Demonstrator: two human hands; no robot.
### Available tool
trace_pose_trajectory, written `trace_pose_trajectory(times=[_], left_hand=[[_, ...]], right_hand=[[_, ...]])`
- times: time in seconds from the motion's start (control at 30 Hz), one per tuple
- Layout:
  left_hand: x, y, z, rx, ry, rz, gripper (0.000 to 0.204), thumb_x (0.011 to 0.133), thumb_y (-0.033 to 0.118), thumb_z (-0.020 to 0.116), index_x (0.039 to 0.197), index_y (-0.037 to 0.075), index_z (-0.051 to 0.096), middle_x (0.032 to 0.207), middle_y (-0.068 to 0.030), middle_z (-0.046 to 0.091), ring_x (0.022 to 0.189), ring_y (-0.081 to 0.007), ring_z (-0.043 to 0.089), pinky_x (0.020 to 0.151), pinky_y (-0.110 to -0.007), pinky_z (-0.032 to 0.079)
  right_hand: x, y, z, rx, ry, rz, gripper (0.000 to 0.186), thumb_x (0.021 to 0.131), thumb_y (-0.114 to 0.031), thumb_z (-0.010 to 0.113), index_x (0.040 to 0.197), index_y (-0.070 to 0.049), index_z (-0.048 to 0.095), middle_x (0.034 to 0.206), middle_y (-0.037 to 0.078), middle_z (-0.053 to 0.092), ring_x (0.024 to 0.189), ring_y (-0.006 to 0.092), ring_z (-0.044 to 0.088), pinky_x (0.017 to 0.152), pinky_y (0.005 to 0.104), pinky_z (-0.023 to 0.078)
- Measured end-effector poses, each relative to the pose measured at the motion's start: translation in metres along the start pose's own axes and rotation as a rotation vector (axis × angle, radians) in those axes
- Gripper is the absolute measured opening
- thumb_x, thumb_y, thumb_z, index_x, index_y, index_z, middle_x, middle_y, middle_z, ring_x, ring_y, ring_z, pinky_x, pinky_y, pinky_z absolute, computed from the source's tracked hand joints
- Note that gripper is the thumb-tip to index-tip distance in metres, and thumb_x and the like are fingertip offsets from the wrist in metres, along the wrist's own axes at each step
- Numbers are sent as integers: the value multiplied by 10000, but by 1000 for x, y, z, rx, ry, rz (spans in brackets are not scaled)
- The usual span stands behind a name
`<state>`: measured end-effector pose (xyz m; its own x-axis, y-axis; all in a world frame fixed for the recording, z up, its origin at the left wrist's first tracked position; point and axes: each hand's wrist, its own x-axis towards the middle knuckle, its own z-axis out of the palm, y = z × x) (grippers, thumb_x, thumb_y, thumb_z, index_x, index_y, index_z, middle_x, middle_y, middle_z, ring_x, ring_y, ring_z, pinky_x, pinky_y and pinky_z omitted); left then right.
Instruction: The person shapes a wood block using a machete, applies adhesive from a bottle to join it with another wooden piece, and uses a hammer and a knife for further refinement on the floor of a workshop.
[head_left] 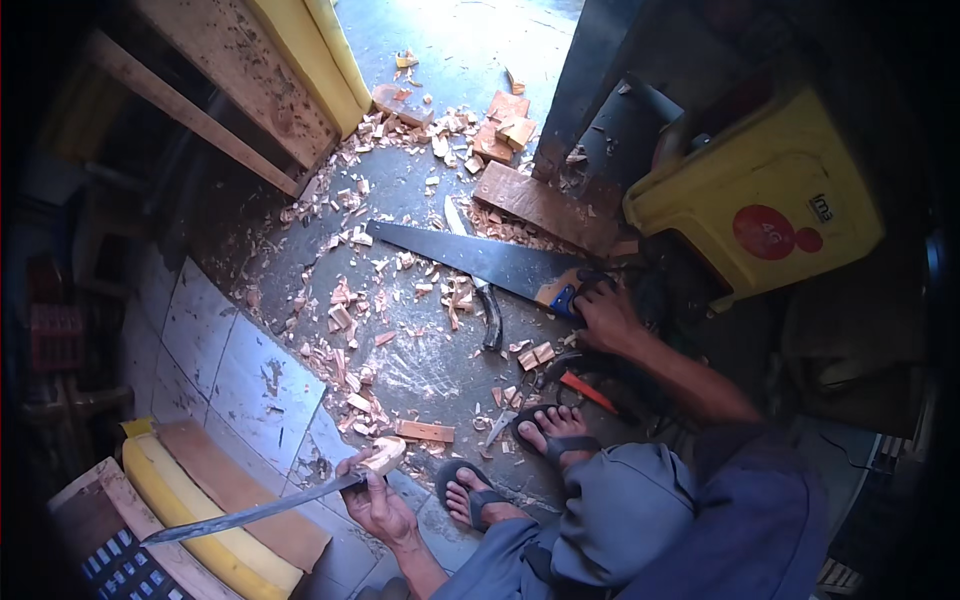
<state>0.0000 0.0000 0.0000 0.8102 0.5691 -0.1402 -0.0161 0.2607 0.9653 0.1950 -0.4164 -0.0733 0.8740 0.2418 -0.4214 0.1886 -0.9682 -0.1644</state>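
My left hand (pixel 380 512) is closed around a long dark blade (pixel 250 513) where it meets a roughly carved, pale wooden handle (pixel 383 456). The blade reaches out leftward over a yellow-edged piece. My right hand (pixel 608 318) has its fingers wrapped round the blue and black grip of a handsaw (pixel 475 257), whose blade points left across the floor. Beneath the saw blade lies a knife (pixel 490 315) with a dark, curved handle, its tip showing beyond the saw.
Wood chips and shavings (pixel 345 310) litter the dark floor. Wood blocks (pixel 545 208) lie beyond the saw. A yellow plastic stool (pixel 765 200) is tipped at right. An orange-handled tool (pixel 590 393) and a small blade (pixel 498 428) lie near my sandalled feet. White tiles (pixel 260 390) are at left.
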Motion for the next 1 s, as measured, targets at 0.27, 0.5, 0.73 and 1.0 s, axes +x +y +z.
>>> trace_pose_trajectory(times=[0.27,0.5,0.73,1.0], left_hand=[[-14,9,14,-24,46,-46,405,978,5,606,1370,16,507,1229,-133,592,1188,-250,567,1041,-424,506],[-13,13,17,-29,35,-19,397,975,5,605,1360,19,507,1214,-131,599,1173,-249,576,1025,-431,513],[-9,8,5,-7,66,11,405,966,-10,608,1358,12,508,1214,-148,602,1164,-263,587,1059,-416,472],[-8,25,-10,-21,242,52,460,931,-1,655,1363,-32,498,1218,-175,619,1169,-271,588,1089,-432,432]], right_hand=[[1,-15,-64,585,299,42,321,718,-281,715,910,-25,697,828,198,655,801,352,661,757,447,518],[18,-1,-102,154,680,-110,299,774,-238,724,964,-17,656,922,192,633,897,351,619,807,469,507],[38,-41,-60,208,673,10,524,825,-315,766,1216,-29,567,1121,208,594,1024,400,583,897,501,475],[46,-173,32,344,429,-424,609,823,-339,795,1283,-19,556,1164,195,584,1101,360,556,988,461,472]])
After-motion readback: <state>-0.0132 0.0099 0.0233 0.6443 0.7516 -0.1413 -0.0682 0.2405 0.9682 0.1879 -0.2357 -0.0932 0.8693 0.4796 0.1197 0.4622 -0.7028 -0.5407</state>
